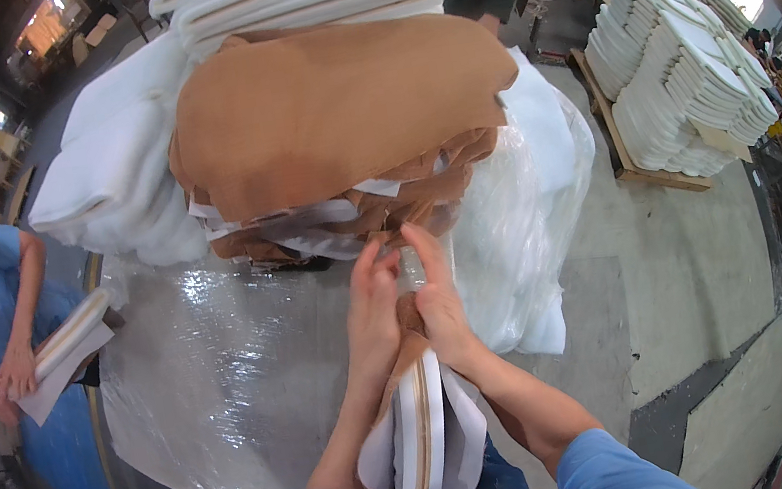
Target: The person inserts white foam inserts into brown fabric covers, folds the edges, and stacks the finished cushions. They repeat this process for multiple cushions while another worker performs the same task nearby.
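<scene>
the grey floor (pixel 693 301) carries a wooden pallet (pixel 662 181) stacked with white pads (pixel 676 85); the brown cloth pile's (pixel 341 110) support is unclear.

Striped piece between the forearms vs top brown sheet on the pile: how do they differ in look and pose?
Look: the striped piece shows mostly white with tan stripes and a little brown; the top brown sheet shows plain brown.
Pose: the striped piece is bunched narrow, running toward the person's body; the top brown sheet lies spread broad across the pile.
Shared: both show a brown surface.
</scene>
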Demonstrator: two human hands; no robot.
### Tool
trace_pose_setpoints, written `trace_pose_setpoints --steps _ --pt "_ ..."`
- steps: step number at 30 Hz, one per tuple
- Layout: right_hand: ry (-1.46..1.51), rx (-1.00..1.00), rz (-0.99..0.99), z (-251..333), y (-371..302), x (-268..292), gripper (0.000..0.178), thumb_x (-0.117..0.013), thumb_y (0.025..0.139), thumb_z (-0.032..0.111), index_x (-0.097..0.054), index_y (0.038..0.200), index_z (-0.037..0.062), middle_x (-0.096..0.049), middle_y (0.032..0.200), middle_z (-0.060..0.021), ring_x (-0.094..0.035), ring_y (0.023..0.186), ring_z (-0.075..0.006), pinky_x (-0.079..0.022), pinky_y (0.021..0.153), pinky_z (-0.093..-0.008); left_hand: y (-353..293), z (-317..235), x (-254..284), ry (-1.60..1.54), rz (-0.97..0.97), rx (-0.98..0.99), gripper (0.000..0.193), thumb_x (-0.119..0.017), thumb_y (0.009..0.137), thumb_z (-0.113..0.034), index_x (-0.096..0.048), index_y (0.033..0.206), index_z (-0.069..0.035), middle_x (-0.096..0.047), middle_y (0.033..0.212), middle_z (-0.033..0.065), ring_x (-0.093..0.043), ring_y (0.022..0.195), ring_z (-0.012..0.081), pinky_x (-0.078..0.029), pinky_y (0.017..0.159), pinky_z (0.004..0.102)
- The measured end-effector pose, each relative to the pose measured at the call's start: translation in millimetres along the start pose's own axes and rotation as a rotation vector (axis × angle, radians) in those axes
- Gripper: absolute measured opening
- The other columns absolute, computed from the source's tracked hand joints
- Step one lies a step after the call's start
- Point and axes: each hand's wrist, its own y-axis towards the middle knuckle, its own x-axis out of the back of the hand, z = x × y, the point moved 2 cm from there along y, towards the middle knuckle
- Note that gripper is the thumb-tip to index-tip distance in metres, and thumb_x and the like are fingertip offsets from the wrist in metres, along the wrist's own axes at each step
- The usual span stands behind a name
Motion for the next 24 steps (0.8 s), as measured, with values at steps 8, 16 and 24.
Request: trace_pose_setpoints --steps 8,16,24 --pt "0.036 -0.105 0.028 33.8 -44.1 30.9 0.051 -0.069 0.085 0.008 -0.065 0.135 0.0014 -0.053 0.153 -0.0221 -0.055 0.14 -0.0364 -0.045 0.114 -0.0414 -79.1 -14.4 -7.4 0.139 0.132 -0.079 0.063 -0.06 0.103 -0.008 -0.037 0.161 -0.001 -0.041 0.165 0.0184 -0.04 0.153 0.0246 -0.035 0.123 0.0385" --pt "-0.154 0.1 -0.323 29.6 -57.2 4.9 0.01 -0.076 0.09 0.001 -0.073 0.1 0.0009 -0.073 0.12 -0.0137 -0.066 0.124 -0.0364 -0.051 0.108 -0.0446 -71.8 -1.4 -25.1 0.496 -0.172 -0.267 0.034 -0.053 0.108 -0.011 -0.064 0.134 0.009 -0.06 0.147 0.0228 -0.059 0.135 0.0289 -0.045 0.113 0.0375" --pt "-0.201 0.197 -0.335 17.3 -61.8 2.3 0.006 -0.076 0.094 0.009 -0.071 0.095 0.0052 -0.074 0.107 -0.0108 -0.064 0.107 -0.0285 -0.049 0.106 -0.0518 -75.5 7.1 -19.8 0.446 -0.291 -0.368 0.028 -0.053 0.109 -0.016 -0.072 0.111 0.004 -0.07 0.123 0.0213 -0.067 0.121 0.036 -0.051 0.106 0.0447"
